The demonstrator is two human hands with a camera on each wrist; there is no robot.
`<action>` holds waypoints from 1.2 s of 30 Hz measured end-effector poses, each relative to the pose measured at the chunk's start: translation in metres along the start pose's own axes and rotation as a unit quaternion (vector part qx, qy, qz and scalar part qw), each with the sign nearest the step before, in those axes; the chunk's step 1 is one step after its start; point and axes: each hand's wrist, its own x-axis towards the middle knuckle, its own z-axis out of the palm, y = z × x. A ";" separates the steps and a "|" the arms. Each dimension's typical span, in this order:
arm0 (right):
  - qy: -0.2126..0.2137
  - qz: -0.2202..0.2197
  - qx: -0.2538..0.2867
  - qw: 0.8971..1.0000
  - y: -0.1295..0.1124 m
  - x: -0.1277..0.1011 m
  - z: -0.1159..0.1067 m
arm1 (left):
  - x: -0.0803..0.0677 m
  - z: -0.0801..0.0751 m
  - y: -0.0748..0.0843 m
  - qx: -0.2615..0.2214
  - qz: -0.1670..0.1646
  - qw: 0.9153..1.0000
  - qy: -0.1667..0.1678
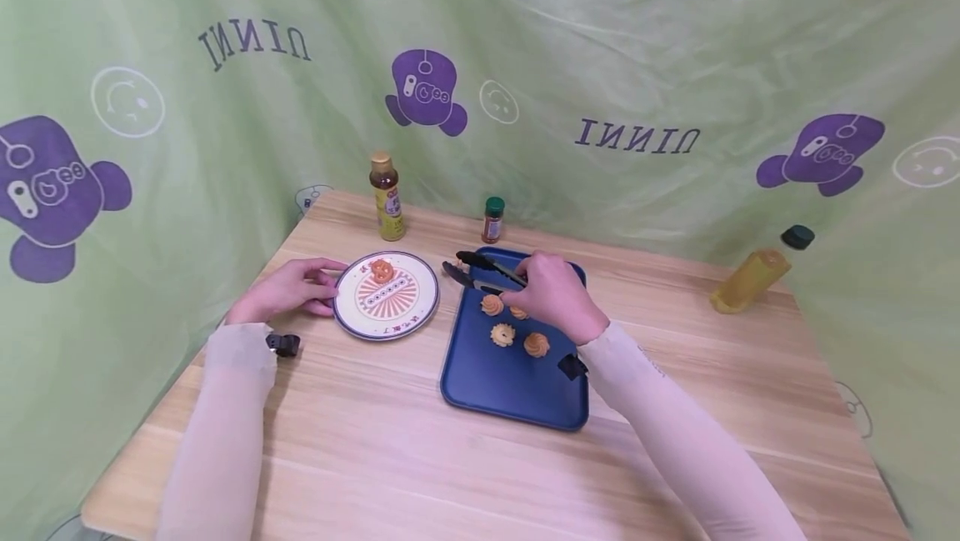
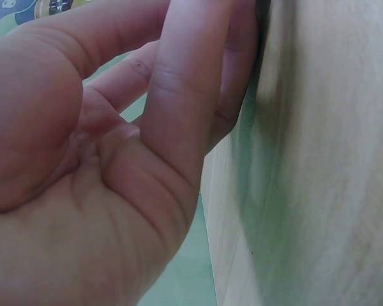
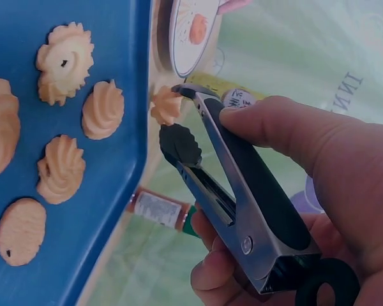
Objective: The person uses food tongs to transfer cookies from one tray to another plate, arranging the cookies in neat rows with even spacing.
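Note:
My right hand (image 1: 551, 295) grips metal tongs (image 3: 242, 191) with black grips and dark tips. A swirled cookie (image 3: 166, 105) sits at the spread tips, beyond the tray's edge; whether they clasp it I cannot tell. Below the hand lies a blue tray (image 1: 510, 391) bearing several cookies, among them a ridged one (image 1: 502, 334) and a swirled one (image 1: 537, 345). My left hand (image 1: 296, 287) holds the left rim of a round white plate (image 1: 352, 326) with a printed middle. One brown cookie (image 1: 382, 271) rests on the plate, toward its far side.
A sauce bottle (image 1: 387, 203) stands behind the plate. Behind the tray is a small green-capped jar (image 1: 492, 220). At the right stands a yellow bottle (image 1: 750, 280) with a dark cap. Green printed cloth (image 1: 525, 41) hangs behind the wooden table (image 1: 360, 458).

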 end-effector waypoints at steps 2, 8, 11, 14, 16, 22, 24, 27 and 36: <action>0.000 0.002 0.000 1.000 0.000 0.000 0.000 | 0.000 0.000 0.000 0.003 0.001 1.000 -0.001; 0.008 -0.006 0.008 1.000 -0.012 0.000 -0.006 | -0.001 -0.001 0.000 0.004 0.002 1.000 0.000; 0.002 -0.016 0.020 1.000 -0.022 0.003 -0.007 | -0.002 -0.001 0.000 0.008 -0.002 1.000 0.003; -0.010 -0.036 0.018 0.999 -0.031 0.006 -0.005 | -0.003 -0.001 0.000 0.006 -0.004 1.000 0.004; -0.020 -0.043 0.022 0.999 -0.036 0.008 -0.002 | -0.002 -0.001 0.001 0.004 -0.002 1.000 0.004; -0.052 -0.037 0.017 0.998 -0.046 0.011 0.000 | 0.001 0.000 0.002 0.003 0.000 1.000 0.000; -0.056 -0.033 0.009 0.998 -0.048 0.011 -0.001 | 0.001 -0.001 0.001 0.007 -0.003 1.000 0.001; -0.063 -0.029 0.002 0.998 -0.051 0.009 -0.005 | 0.003 -0.001 0.001 0.016 0.000 1.000 0.003; -0.093 -0.034 -0.011 0.995 -0.059 0.010 -0.011 | 0.002 -0.003 -0.001 0.016 -0.001 1.000 0.002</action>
